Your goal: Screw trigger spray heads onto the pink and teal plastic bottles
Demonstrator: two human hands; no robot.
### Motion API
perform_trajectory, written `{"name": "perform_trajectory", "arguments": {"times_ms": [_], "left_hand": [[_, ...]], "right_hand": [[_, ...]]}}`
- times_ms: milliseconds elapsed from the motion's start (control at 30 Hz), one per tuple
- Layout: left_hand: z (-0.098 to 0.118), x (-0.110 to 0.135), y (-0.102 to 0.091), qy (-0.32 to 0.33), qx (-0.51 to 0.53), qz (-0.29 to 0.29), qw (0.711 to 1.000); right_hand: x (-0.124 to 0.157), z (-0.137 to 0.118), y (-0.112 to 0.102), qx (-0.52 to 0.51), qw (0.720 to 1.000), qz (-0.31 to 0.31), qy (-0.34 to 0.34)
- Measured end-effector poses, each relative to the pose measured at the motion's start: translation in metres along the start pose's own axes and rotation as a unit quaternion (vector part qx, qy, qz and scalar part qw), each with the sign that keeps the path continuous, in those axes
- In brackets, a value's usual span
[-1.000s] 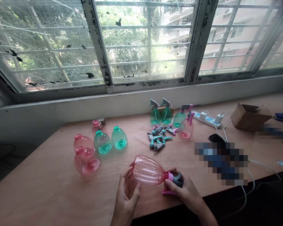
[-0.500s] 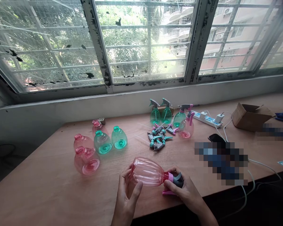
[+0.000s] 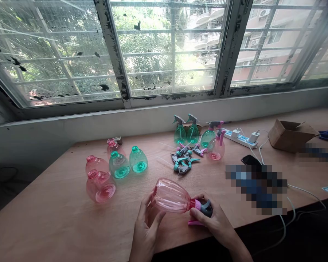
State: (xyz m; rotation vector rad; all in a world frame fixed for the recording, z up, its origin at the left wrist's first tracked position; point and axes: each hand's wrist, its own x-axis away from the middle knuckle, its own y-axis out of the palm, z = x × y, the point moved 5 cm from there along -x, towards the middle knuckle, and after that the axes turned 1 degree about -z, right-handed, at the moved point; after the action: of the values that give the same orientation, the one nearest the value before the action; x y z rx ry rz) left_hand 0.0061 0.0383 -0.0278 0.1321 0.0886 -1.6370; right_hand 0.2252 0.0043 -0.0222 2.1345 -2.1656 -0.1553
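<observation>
A clear pink spray bottle (image 3: 171, 195) lies on its side in the air above the near table edge, its base to the left. My left hand (image 3: 149, 222) is closed around the base end, thumb below and fingers behind. At the neck, my right hand (image 3: 211, 218) grips the grey and pink spray head (image 3: 205, 207), which sits on the bottle's mouth. The pink trigger (image 3: 195, 222) points down toward me. Whether the collar is fully tightened I cannot tell.
Several open pink and green bottles (image 3: 139, 160) stand at left. Loose spray heads (image 3: 184, 160) lie in a pile mid-table. Behind it stand bottles with heads (image 3: 192, 133). A power strip (image 3: 239, 138), a cardboard box (image 3: 291, 134) and a phone (image 3: 250, 160) with cables are at right.
The bottle's base end has tilted slightly upward and the body has turned a little in my left hand. My right hand stays nearly still on the spray head.
</observation>
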Motion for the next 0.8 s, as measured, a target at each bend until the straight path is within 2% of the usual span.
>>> {"name": "perform_trajectory", "arguments": {"times_ms": [167, 333, 500, 567, 667, 800], "left_hand": [[0.007, 0.006, 0.005, -0.008, -0.018, 0.026, 0.999], [0.016, 0.008, 0.006, 0.000, 0.031, 0.050, 0.998], [0.013, 0.003, 0.004, -0.011, 0.033, 0.006, 0.999], [0.011, 0.001, 0.003, 0.004, 0.022, -0.010, 1.000], [0.009, -0.001, 0.002, 0.031, -0.013, -0.014, 0.999], [0.005, -0.001, 0.001, 0.012, -0.029, -0.006, 0.999]], "right_hand": [[0.000, 0.000, 0.000, -0.004, 1.000, 0.004, 0.002], [0.000, 0.001, 0.000, -0.016, 1.000, 0.009, 0.004], [0.000, -0.001, 0.000, -0.015, 1.000, 0.017, 0.001], [0.000, -0.002, -0.001, -0.014, 1.000, 0.024, 0.000], [0.000, -0.001, -0.001, -0.022, 0.999, 0.034, 0.008], [0.000, -0.002, 0.000, -0.021, 0.999, 0.035, 0.010]]}}
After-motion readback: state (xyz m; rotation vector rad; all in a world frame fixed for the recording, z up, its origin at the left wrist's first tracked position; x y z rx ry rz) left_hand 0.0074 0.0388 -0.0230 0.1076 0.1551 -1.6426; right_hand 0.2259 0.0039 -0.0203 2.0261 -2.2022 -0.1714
